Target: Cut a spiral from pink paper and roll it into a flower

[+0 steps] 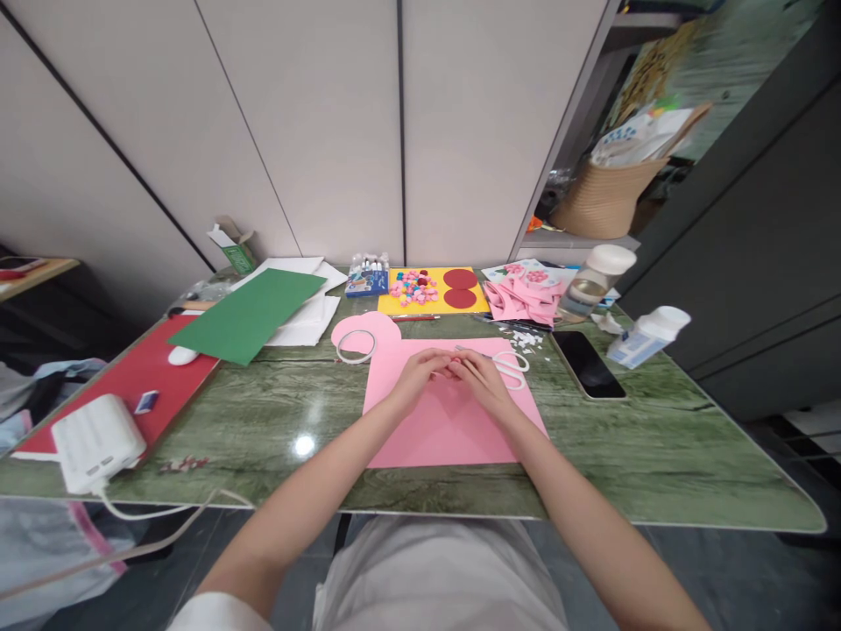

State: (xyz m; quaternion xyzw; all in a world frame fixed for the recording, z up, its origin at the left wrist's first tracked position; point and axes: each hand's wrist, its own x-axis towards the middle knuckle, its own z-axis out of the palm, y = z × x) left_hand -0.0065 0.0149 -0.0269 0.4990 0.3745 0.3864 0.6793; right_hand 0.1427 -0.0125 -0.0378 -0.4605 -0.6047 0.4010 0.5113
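My left hand (420, 372) and my right hand (478, 377) meet over a pink paper sheet (453, 425) on the green table (315, 421). Both hands have fingers curled together, pinching a tiny red-pink piece (453, 368) between them that is too small to name. White scissors (511, 361) lie just right of my right hand on the pink sheet. A roll of tape (356, 346) rests on a round pink cutout (368, 331) to the left.
A yellow sheet (430, 302) with small pink pieces and two dark red circles lies behind. Green card (253, 315), red sheet (141, 377), white power bank (98, 441), phone (588, 364), white bottle (647, 336), jar (595, 279) and pink scraps (526, 302) surround the sheet.
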